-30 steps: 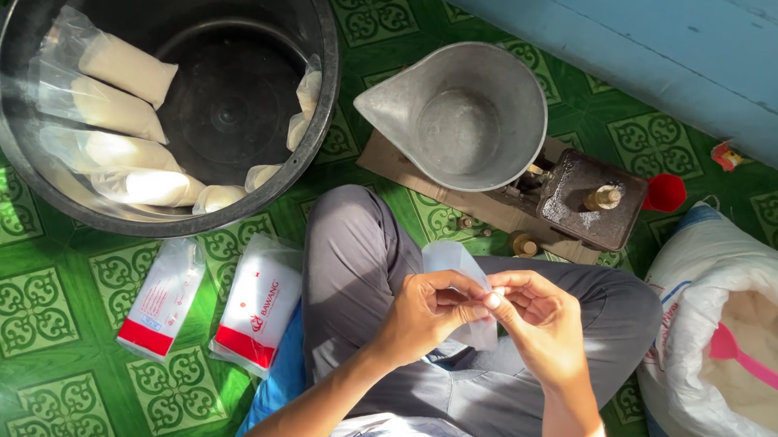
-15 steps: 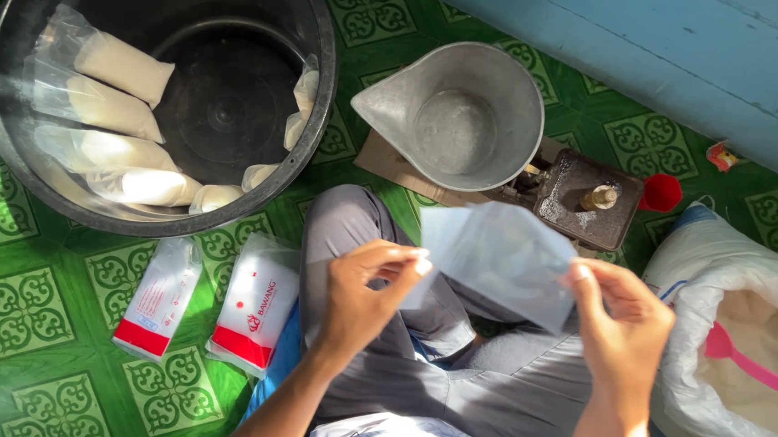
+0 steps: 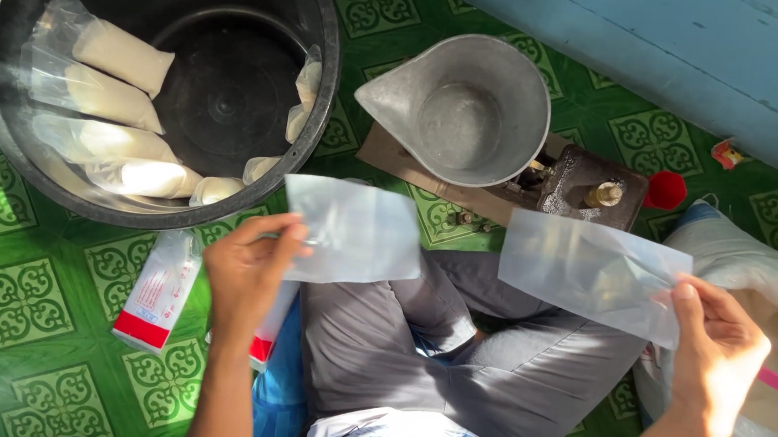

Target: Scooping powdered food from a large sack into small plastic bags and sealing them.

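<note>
Clear plastic bags hang apart, one pinched by the left hand, another by the right hand; thin film could slip from fingertips.

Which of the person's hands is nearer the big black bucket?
Left. The left hand holds a clear bag just below the bucket's rim; the right hand is far off beside the white sack.

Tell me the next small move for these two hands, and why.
Probably set aside the left hand's clear bag and open the right hand's bag: each hand pinches one empty bag, while the scale's metal scoop is empty and the white sack lies open beside it.
</note>
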